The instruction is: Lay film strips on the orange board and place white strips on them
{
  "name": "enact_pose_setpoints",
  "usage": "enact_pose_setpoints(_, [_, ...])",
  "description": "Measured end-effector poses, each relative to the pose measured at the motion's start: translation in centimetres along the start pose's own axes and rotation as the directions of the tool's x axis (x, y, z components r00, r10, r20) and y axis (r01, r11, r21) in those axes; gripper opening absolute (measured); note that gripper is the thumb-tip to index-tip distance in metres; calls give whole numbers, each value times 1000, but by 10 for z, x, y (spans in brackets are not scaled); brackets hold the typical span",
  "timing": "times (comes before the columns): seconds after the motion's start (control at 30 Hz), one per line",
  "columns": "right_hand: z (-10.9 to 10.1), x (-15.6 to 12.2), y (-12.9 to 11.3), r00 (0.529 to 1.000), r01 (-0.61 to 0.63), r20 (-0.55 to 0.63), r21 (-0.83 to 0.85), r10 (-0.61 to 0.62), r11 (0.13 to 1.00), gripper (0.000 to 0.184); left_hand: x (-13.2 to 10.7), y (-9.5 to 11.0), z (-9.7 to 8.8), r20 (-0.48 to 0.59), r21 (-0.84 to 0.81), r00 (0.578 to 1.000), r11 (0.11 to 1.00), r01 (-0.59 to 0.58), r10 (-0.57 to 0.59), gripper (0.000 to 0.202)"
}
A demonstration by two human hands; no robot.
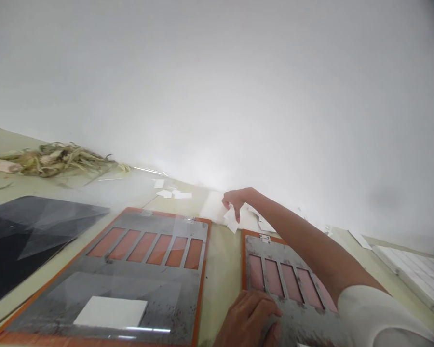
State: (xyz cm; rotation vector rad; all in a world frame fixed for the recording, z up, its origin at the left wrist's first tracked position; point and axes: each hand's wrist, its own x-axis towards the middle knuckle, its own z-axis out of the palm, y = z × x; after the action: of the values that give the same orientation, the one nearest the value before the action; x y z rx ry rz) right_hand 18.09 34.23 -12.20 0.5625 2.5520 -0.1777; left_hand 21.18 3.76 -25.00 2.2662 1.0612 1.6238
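Note:
My right hand [235,198] is stretched out to the far edge of the table by the wall. Its fingers are pinched on a small white paper piece [232,220] that hangs just past the top left corner of the right-hand orange-framed metal stencil board [292,308]. This board has several narrow pink slots. My left hand [251,318] lies near me on the lower left part of the same board, fingers spread loosely on the metal and holding nothing.
A larger orange-framed stencil board [130,270] lies to the left with a white card [110,312] on it. A black sheet [18,231] lies further left, dried plant husks [54,159] at the far left. White paper scraps [173,193] line the wall, and a white slatted panel [419,274] sits at the right.

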Motion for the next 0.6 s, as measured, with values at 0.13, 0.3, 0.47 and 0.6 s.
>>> enact_pose_setpoints(0.13, [1, 0, 2, 999, -10, 30, -13, 11, 1000, 89, 2, 3, -4, 53, 2, 999, 1000, -11, 10, 24])
enact_pose_setpoints(0.3, [3, -8, 1, 1000, -14, 16, 41, 13, 999, 82, 5, 6, -9, 96, -30, 994, 998, 53, -50, 28])
enact_pose_setpoints(0.47, [9, -44, 2, 995, 50, -96, 154, -36, 987, 48, 10, 14, -19, 120, -111, 982, 980, 163, -149, 26])
enact_pose_setpoints(0.6, [35, -123, -9, 919, 103, -394, 255, 6, 961, 35, 15, 21, -28, 74, -122, 953, 945, 302, -295, 28])
